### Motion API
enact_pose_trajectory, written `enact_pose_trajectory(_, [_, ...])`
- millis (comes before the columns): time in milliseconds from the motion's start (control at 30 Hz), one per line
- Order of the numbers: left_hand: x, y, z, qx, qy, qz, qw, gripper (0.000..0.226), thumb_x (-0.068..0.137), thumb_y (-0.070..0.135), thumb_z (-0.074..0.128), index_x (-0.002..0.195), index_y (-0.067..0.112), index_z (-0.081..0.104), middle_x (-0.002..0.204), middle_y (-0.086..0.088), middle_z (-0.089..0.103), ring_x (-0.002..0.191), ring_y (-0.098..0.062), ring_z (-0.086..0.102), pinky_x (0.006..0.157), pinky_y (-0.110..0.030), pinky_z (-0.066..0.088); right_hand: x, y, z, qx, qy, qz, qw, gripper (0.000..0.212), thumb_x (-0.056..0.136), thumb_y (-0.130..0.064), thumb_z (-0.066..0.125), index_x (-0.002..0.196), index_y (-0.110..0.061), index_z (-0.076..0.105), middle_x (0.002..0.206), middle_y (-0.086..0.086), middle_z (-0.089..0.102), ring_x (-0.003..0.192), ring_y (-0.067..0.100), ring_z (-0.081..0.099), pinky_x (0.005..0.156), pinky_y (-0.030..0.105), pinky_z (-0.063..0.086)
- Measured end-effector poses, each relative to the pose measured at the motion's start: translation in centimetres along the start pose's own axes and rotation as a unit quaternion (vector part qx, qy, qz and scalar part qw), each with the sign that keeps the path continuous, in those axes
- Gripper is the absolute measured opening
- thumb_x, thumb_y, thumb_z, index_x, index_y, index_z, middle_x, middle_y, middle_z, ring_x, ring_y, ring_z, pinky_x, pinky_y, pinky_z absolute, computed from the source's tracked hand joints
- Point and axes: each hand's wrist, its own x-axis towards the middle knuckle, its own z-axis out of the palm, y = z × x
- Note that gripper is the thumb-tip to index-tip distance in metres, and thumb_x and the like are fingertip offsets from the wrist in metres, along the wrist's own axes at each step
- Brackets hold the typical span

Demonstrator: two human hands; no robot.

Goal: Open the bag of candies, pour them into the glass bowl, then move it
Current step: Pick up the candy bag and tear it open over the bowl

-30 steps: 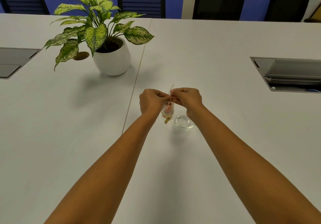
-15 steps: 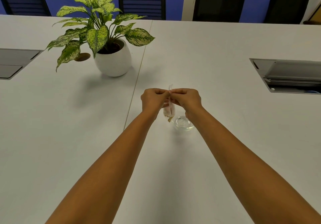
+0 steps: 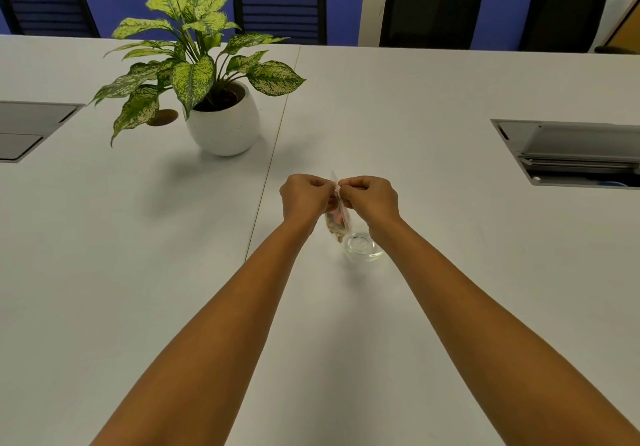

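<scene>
Above the empty glass bowl (image 3: 362,246), both hands pinch the candy bag (image 3: 337,221).

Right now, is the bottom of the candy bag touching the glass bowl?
Cannot tell. In the head view the bag, pinched by both hands, hangs with its lower end overlapping the glass bowl rim.

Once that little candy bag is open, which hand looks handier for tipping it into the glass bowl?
Probably the right hand. Both hands pinch the top of the candy bag, but the glass bowl sits under the right wrist, while the left hand is farther off.
</scene>
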Motion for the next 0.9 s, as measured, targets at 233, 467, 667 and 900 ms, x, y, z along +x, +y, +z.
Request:
enact_pose_trajectory(233, [-0.20, 0.49, -0.23, 0.008, -0.009, -0.006, 1.000, 0.014, 0.078, 0.010, 0.071, 0.085, -0.002, 0.071, 0.083, -0.018, 0.072, 0.071, -0.027, 0.072, 0.065, -0.030, 0.062, -0.09, -0.38, 0.19, -0.072, 0.031, -0.081, 0.994, 0.016, 0.084, -0.017, 0.061, 0.093, -0.008, 0.071, 0.093, 0.009, 0.074, 0.087, 0.022, 0.069, 0.082, 0.032, 0.056])
enact_pose_trajectory(467, [-0.75, 0.29, -0.17, 0.022, 0.004, 0.026, 0.999, 0.010, 0.077, 0.007, 0.068, 0.081, -0.002, 0.071, 0.076, -0.017, 0.072, 0.065, -0.025, 0.072, 0.061, -0.026, 0.061, -0.14, -0.26, 0.44, -0.098, 0.057, -0.082, 0.990, 0.015, 0.083, -0.014, 0.060, 0.088, -0.006, 0.072, 0.090, 0.011, 0.074, 0.084, 0.024, 0.069, 0.084, 0.038, 0.056])
enact_pose_trajectory(667, [-0.37, 0.04, 0.11, 0.036, 0.034, 0.066, 0.997, 0.012, 0.078, 0.015, 0.069, 0.076, 0.004, 0.073, 0.076, -0.016, 0.073, 0.071, -0.028, 0.071, 0.075, -0.044, 0.060, -0.32, 0.05, 0.42, -0.096, 0.051, -0.082, 0.991, 0.018, 0.084, -0.021, 0.061, 0.085, -0.007, 0.072, 0.084, 0.010, 0.074, 0.080, 0.023, 0.069, 0.083, 0.040, 0.056])
enact_pose_trajectory(900, [-0.61, 0.56, 0.13, 0.047, 0.024, 0.063, 0.997, 0.010, 0.078, 0.008, 0.067, 0.081, 0.001, 0.073, 0.078, -0.019, 0.073, 0.069, -0.027, 0.072, 0.074, -0.040, 0.061, -0.46, 0.21, 0.18, -0.107, 0.061, -0.114, 0.986, 0.015, 0.087, -0.017, 0.061, 0.090, -0.007, 0.071, 0.089, 0.010, 0.073, 0.078, 0.018, 0.066, 0.079, 0.029, 0.054])
